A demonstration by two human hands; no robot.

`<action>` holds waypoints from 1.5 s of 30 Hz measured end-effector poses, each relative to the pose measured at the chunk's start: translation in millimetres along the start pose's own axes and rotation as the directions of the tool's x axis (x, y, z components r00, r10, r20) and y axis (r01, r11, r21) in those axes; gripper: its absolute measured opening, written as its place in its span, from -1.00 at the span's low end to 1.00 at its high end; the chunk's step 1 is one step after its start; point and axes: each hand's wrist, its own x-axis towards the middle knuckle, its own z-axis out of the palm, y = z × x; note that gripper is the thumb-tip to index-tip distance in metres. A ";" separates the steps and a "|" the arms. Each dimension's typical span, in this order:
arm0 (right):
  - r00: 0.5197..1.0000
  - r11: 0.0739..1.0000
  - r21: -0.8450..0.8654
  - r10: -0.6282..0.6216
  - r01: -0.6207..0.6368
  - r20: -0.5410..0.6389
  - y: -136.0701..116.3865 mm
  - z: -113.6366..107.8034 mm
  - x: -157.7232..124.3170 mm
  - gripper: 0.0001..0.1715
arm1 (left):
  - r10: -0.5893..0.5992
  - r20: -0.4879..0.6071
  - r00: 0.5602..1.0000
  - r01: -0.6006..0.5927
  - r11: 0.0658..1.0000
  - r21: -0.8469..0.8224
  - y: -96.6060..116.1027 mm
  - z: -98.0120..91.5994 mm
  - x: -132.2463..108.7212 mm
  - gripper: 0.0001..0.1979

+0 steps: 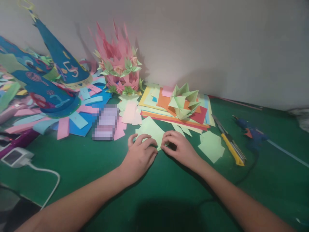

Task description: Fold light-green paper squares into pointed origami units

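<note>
A light green square of paper (151, 126) lies on the green table between my hands, one corner pointing away from me. My left hand (140, 156) is closed on its near left edge, the fingers curled and the thumb partly hidden. From the other side, my right hand (180, 146) pinches the near right edge between thumb and fingertips. The near part of the paper is covered by my fingers. Just beyond, a folded green paper ring with pointed tips (184, 101) rests on a stack of coloured paper (149, 103).
Loose green sheets (212, 146), a yellow utility knife (233, 148) and a blue glue gun (251, 130) lie to the right. On the left are a blurred-out phone (106, 122), blue cone hats (60, 51) and a white device with a cable (18, 157). A pink paper crown (118, 61) stands behind.
</note>
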 end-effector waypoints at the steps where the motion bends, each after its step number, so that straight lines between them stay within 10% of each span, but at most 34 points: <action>1: 1.000 1.000 -0.003 0.000 0.000 -0.002 -0.2 0.1 0.2 -0.89 | -0.015 0.003 1.000 0.015 1.000 -0.006 -0.2 0.3 0.2 -0.85; 20: 1.000 1.000 0.014 0.006 -0.006 -0.018 -0.7 2.5 1.5 -0.88 | -0.244 0.042 0.969 0.246 0.969 -0.031 -6.0 11.1 7.8 -0.85; 45: 0.999 0.998 0.058 0.024 -0.021 -0.048 6.1 2.0 1.4 -0.80 | -0.210 0.089 0.974 0.218 0.972 -0.089 -3.4 7.1 8.3 -0.83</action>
